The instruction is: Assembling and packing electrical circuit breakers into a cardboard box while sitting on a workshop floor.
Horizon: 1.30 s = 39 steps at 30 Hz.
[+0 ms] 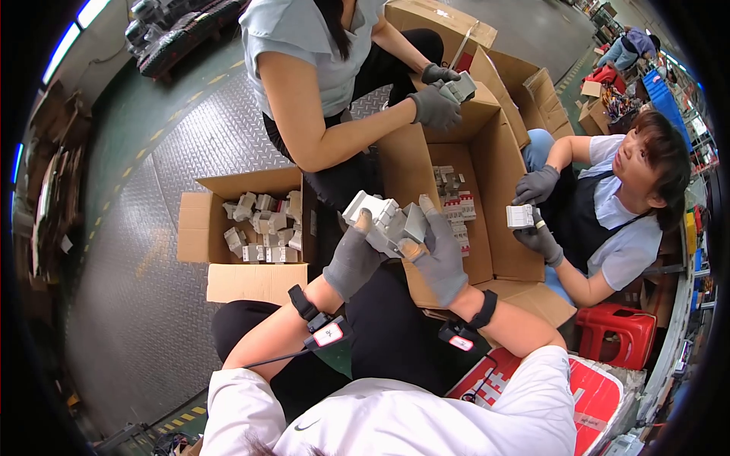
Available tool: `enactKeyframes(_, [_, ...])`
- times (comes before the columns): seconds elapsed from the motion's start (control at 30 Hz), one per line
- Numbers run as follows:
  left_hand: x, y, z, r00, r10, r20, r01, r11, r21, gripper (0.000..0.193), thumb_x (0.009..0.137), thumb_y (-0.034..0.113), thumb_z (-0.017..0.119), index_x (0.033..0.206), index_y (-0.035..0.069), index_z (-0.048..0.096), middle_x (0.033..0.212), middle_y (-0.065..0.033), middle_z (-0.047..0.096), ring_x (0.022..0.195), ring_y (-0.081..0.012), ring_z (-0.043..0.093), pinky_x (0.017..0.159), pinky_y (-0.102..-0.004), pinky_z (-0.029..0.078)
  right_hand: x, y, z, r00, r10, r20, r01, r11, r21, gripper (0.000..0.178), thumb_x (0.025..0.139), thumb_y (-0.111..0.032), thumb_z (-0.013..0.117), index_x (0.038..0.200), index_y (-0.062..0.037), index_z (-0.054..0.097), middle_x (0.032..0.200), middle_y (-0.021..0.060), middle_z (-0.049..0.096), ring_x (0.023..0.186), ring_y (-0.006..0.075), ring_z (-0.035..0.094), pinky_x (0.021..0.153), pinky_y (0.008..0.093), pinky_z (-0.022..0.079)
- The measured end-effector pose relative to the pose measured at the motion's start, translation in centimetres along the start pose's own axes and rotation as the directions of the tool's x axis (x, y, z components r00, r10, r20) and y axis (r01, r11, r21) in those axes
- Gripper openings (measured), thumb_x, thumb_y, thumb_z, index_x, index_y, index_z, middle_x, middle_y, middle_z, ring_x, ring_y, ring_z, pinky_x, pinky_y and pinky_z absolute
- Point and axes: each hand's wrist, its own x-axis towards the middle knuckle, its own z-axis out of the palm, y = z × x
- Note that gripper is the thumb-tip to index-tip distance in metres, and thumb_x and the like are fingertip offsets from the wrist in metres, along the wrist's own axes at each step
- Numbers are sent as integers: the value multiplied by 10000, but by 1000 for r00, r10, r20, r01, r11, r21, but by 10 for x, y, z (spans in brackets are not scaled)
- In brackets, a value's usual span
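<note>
The gloved left hand (353,260) and right hand (441,262), fingers curled in, grip a pale device (382,220) between them at the view's centre. From it, a small carton (258,282) of pale blocks (268,220) sits at nine o'clock, a larger carton (508,235) at three.

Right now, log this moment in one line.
left fingers: gripping pale blocks, left side | right fingers: gripping same, right side | left carton: open, loose parts inside | right carton: open, red-and-white parts inside
</note>
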Motion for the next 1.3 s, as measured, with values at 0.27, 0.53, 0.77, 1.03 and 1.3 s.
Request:
enactKeyframes(0.27, [1, 1, -6, 999, 37, 8, -38, 990, 134, 614, 990, 516, 568, 1415, 94, 433, 1336, -76, 552, 1234, -222, 552, 1035, -376, 446, -3, 6, -4, 1000, -4, 28, 8, 990, -139, 785, 883, -195, 778, 1491, 27, 334, 1415, 137, 463, 1313, 214, 477, 1120, 354, 392])
enactKeyframes(0.53, [-4, 4, 3, 994, 101, -44, -84, 954, 286, 614, 988, 456, 599, 1437, 88, 400, 1309, -85, 556, 1172, -196, 584, 977, -353, 488, -11, 15, 15, 999, 2, -35, -5, 995, -99, 746, 809, -132, 830, 1415, 3, 418, 1343, 121, 518, 1257, 224, 532, 1090, 362, 430])
enactKeyframes(0.77, [-4, 1, 5, 995, 98, -11, -92, 961, 260, 629, 996, 448, 587, 1451, 67, 379, 1367, -90, 525, 1236, -213, 547, 1034, -370, 457, -8, 12, 13, 991, -127, -33, 97, 882, -461, 779, 721, -180, 882, 1369, -23, 480, 1284, 176, 584, 1198, 327, 580, 999, 399, 486])
enactKeyframes(1.03, [-7, -1, 0, 983, -105, 148, 97, 993, 60, 674, 973, 529, 580, 1423, 46, 446, 1342, -104, 564, 1247, -232, 551, 1072, -385, 436, -5, -8, 18, 984, -165, -65, 98, 812, -575, 758, 700, -268, 887, 1341, -48, 547, 1187, 182, 629, 1092, 363, 618, 924, 417, 515])
enactKeyframes(1.3, [1, 15, -1, 966, -247, 72, 257, 945, -202, 763, 987, 674, 382, 1457, 75, 423, 1391, -151, 544, 1290, -347, 527, 1104, -504, 407, 15, -23, -17, 956, 83, 283, 57, 888, -455, 1058, 641, -433, 908, 1494, -65, 401, 1379, 215, 510, 1287, 372, 510, 1077, 424, 427])
